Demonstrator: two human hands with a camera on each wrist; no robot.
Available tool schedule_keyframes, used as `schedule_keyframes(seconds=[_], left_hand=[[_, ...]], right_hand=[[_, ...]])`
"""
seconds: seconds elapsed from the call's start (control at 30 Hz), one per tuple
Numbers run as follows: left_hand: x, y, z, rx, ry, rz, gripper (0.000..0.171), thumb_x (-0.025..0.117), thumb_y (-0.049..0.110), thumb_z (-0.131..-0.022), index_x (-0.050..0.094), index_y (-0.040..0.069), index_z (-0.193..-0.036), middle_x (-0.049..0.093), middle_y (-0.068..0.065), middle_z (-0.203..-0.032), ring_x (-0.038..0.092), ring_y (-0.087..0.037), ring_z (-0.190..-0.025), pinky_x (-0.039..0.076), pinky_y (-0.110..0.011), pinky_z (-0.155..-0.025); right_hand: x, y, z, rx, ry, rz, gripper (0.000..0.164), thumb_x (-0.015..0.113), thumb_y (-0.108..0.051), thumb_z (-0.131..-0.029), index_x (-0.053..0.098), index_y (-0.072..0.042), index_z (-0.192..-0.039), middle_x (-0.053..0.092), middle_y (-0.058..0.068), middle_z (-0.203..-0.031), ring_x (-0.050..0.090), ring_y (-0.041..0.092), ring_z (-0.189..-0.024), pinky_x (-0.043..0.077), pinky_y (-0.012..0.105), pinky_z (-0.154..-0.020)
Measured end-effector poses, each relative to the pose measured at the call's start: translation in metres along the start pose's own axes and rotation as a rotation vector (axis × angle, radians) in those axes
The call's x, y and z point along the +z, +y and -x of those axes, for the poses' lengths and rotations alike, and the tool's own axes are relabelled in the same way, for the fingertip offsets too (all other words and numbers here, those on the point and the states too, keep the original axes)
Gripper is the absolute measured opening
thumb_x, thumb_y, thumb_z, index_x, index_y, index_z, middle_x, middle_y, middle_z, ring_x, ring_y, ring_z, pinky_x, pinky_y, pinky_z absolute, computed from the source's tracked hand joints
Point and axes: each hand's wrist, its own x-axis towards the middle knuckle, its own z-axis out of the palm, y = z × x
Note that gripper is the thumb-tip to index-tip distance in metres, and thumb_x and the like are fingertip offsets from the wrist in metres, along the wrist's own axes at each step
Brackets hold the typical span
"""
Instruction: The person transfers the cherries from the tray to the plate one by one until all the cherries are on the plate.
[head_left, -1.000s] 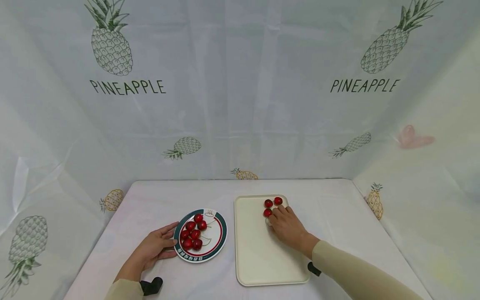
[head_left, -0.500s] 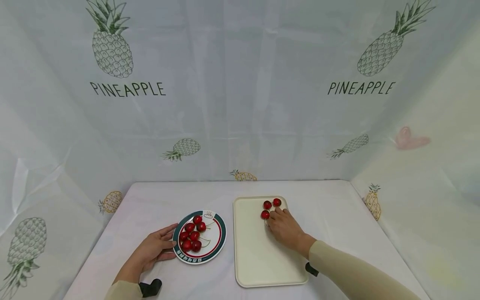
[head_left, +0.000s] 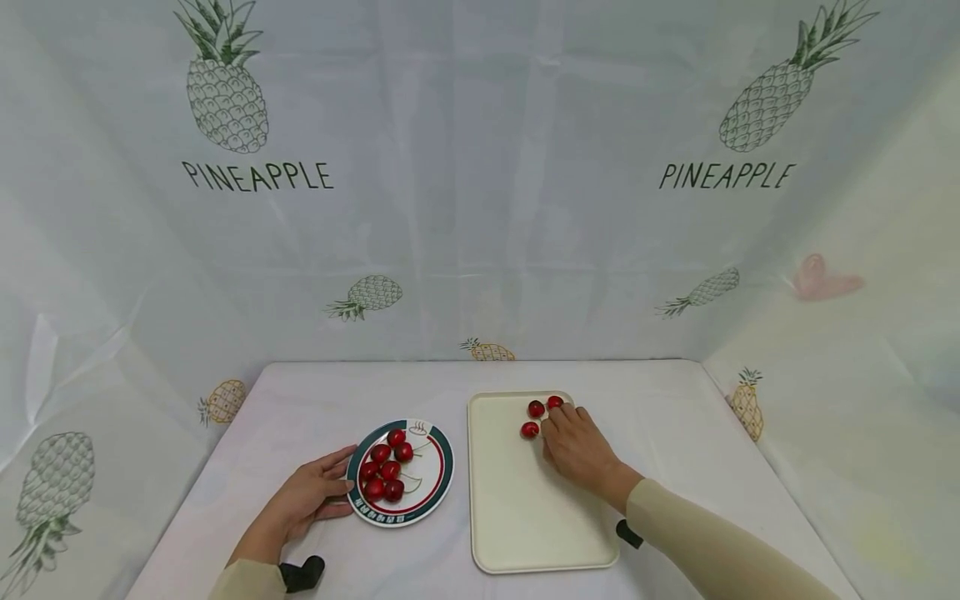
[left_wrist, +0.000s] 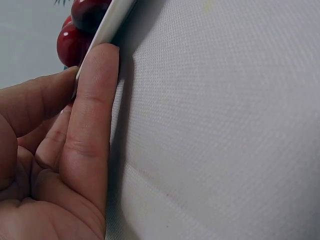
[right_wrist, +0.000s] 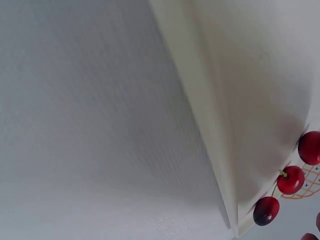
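My left hand [head_left: 303, 497] pinches the left rim of a round plate [head_left: 447, 471] with a dark green band and a thin red ring. In the left wrist view, the thumb [left_wrist: 50, 95] sits over the rim and a finger [left_wrist: 90, 100] underneath. Several red cherries [head_left: 391, 469], some with stems, lie on the plate. To the right is a cream rectangular tray [head_left: 510, 517]. Three cherries lie near its far end: one cherry [head_left: 529, 430] in front, two behind. My right hand [head_left: 579, 450] is over the tray's right side, fingers bent beside them, apparently holding nothing; its fingertips are partly hidden.
White cloth [head_left: 442, 550] covers the table, with pineapple-printed curtains [head_left: 480, 250] at the back and sides. A strip of tabletop separates the plate from the tray. Each wrist carries a black camera mount [head_left: 303, 573].
My right hand has drawn off the front cherry, slightly up and right, leaving that cherry turned, its stem no longer showing. The left hand and plate stay put.
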Motion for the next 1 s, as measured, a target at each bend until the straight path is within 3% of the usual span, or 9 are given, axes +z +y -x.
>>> schedule_keyframes(seconds=[0.33, 0.6, 0.73, 1.0], left_hand=[[0.000, -0.001, 0.000, 0.001, 0.008, -0.003, 0.068, 0.065, -0.003, -0.099, 0.042, 0.011, -0.162, 0.045, -0.028, -0.160, 0.076, -0.026, -0.094, 0.067, -0.047, -0.082], [-0.001, -0.001, -0.001, 0.002, 0.008, -0.006, 0.067, 0.064, -0.002, -0.100, 0.042, 0.012, -0.162, 0.044, -0.029, -0.161, 0.076, -0.026, -0.095, 0.067, -0.047, -0.082], [0.000, 0.000, -0.002, -0.004, 0.016, -0.010, 0.067, 0.064, -0.002, -0.100, 0.043, 0.013, -0.162, 0.044, -0.028, -0.161, 0.076, -0.026, -0.095, 0.067, -0.047, -0.082], [0.000, -0.001, -0.004, -0.009, 0.016, -0.005, 0.066, 0.065, -0.002, -0.100, 0.044, 0.013, -0.162, 0.045, -0.027, -0.161, 0.076, -0.026, -0.096, 0.067, -0.047, -0.082]], right_hand=[[-0.002, 0.000, -0.007, -0.002, -0.003, -0.007, 0.015, 0.061, -0.021, -0.097, 0.055, -0.008, -0.092, 0.049, 0.005, -0.085, 0.041, 0.025, -0.083, 0.032, 0.032, -0.070], [-0.003, -0.005, -0.022, -0.033, 0.090, -0.032, 0.015, 0.052, -0.017, -0.099, 0.054, -0.008, -0.088, 0.051, 0.005, -0.084, 0.045, 0.026, -0.082, 0.035, 0.033, -0.072], [-0.004, -0.011, -0.032, -0.033, 0.116, -0.059, 0.015, 0.057, -0.017, -0.097, 0.053, -0.009, -0.085, 0.049, 0.004, -0.082, 0.042, 0.025, -0.079, 0.038, 0.034, -0.071], [-0.005, -0.034, -0.059, -0.049, 0.131, -0.090, 0.018, 0.061, -0.019, -0.098, 0.053, -0.010, -0.084, 0.047, 0.004, -0.081, 0.039, 0.023, -0.077, 0.032, 0.032, -0.068]])
